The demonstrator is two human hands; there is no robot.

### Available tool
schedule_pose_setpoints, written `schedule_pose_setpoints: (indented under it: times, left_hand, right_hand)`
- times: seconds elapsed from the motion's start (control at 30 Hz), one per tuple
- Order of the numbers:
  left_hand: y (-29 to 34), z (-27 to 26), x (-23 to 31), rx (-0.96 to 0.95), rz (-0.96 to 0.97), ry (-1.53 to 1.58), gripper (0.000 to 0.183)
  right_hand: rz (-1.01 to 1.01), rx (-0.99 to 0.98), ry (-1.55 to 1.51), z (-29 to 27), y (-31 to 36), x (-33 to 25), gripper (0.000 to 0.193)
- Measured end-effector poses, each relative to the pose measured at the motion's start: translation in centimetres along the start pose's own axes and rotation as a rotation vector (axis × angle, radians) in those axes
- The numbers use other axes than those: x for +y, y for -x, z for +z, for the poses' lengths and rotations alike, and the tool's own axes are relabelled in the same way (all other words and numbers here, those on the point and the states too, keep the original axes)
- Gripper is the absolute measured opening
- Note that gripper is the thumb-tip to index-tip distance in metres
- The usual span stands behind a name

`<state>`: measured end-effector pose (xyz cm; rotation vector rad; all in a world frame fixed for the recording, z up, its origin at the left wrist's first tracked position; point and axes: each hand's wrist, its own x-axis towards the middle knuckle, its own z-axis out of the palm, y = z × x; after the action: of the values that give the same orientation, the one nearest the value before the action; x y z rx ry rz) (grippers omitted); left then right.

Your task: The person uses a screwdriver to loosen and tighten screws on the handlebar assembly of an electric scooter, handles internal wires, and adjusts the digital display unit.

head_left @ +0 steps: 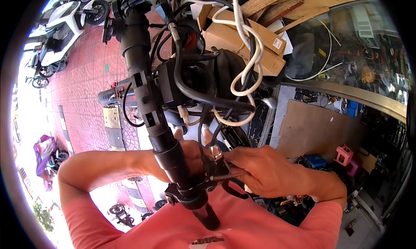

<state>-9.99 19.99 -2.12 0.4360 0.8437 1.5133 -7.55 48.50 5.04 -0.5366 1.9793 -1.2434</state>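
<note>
A black handlebar (143,84) runs from the top of the view down toward my chest, ending in a black grip (207,216). Near that end sits a clamp with a brake lever bracket (219,164), where dark cables come in. My right hand (262,171) is closed beside the bracket, its thumb and fingers pinched together. A thin grey rod (227,176) passes from the bracket to these fingers; what exactly they hold is hidden. My left hand (193,151) reaches in behind the bar, next to the bracket. The bar and cables hide most of its fingers.
A thick black cable (203,99) and a looped white cable (247,71) hang by the handlebar. Cardboard boxes (242,41) and wood boards (277,6) lie beyond. A glass case (346,45) stands at right, a pink stool (343,154) below it. Parked motorbikes (65,21) stand far left.
</note>
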Motion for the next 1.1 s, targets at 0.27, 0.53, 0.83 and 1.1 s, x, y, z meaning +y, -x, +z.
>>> schedule_pose_setpoints:
  times: [0.27, 0.53, 0.83, 1.1]
  left_hand:
    - [-1.0, 1.1, 1.5, 0.002, 0.075, 0.138, 0.032]
    - [3.5, -1.6, -1.3, 0.038, 0.064, -0.161, 0.033]
    - [5.1, 2.3, 2.0, 1.117, 0.016, 0.074, 0.027]
    - [1.3, 12.6, 11.5, 0.575, 0.703, -1.614, 0.023]
  right_hand:
    - [0.045, -0.091, -0.095, 0.8, -0.4, 0.3, 0.017]
    - [0.163, 0.146, 0.061, -2.1, 4.2, 3.8, 0.020]
    - [0.119, 0.297, -0.281, -0.5, 4.3, -1.0, 0.021]
    - [-0.202, 0.527, -0.097, 3.7, 4.0, -2.6, 0.012]
